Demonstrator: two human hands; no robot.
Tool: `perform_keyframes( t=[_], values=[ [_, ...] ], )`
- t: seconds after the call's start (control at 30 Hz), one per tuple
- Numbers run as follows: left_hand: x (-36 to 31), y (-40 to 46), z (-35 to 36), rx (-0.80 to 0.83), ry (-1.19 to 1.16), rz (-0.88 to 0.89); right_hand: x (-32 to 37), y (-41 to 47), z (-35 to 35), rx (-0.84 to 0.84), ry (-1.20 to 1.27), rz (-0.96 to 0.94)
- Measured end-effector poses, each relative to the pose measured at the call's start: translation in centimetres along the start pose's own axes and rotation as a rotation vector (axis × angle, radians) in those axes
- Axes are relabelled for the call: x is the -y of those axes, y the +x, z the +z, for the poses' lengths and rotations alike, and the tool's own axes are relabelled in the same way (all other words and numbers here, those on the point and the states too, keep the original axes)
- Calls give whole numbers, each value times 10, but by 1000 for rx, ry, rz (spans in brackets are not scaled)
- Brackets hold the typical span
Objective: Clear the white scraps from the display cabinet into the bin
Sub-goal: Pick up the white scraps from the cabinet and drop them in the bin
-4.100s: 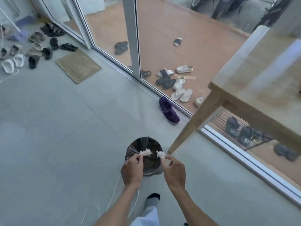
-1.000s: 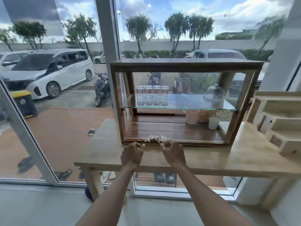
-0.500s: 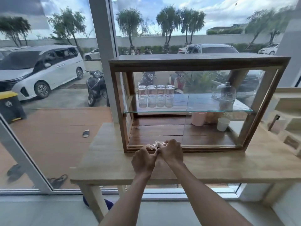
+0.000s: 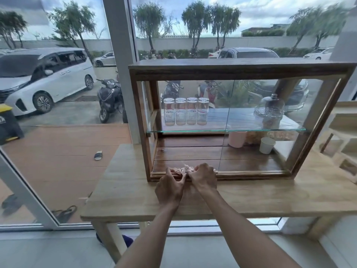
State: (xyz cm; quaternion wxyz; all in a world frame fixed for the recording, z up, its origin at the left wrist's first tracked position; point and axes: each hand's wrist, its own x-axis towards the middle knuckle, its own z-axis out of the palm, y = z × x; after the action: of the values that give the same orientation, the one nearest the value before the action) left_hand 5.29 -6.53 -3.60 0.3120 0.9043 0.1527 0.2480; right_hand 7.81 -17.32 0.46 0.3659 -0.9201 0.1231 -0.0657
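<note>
A wooden display cabinet [image 4: 141, 120] with glass sides stands on a light wooden table [image 4: 123, 192]. Small white scraps [image 4: 180, 169] lie bunched at the front edge of the cabinet's bottom board. My left hand [image 4: 169, 187] and my right hand [image 4: 202, 177] rest side by side at that edge, fingers curled around the scraps. The fingers hide most of the pile, so how much each hand grips is unclear. The bin is out of view.
Several upturned glasses [image 4: 186, 114] and a glass dome [image 4: 269, 111] stand on the cabinet's glass shelf. A pink cup [image 4: 236, 139] and a white cup [image 4: 267, 145] sit below. A wooden rack [image 4: 345, 136] stands at right. A window wall is behind the table.
Four seconds ago both hands held scraps over the bin on the floor. Since then I turned to the cabinet, and my hands reached its front edge and closed together on the scraps.
</note>
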Motion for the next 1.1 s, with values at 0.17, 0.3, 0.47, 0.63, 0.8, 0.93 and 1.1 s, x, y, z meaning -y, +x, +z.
perform_keyframes(
  t=[0.17,0.3,0.47,0.63,0.8,0.93,1.1],
  values=[
    [3,1,4,10,-7,26,4,-3,0,-19,-29,-30],
    [1,2,4,17,-8,48,3,-2,0,-3,-49,-61],
    [-1,1,5,15,0,69,-1,-1,-2,-12,-105,-106],
    [-4,4,5,15,7,75,-2,-1,0,-15,-128,-140],
    [-6,8,5,31,-1,78,-5,3,3,-20,-106,-138],
    [-5,9,2,33,-29,100,-5,6,6,-41,-2,-112],
    [1,9,-1,4,-21,78,-5,8,9,-90,139,-83]
  ],
)
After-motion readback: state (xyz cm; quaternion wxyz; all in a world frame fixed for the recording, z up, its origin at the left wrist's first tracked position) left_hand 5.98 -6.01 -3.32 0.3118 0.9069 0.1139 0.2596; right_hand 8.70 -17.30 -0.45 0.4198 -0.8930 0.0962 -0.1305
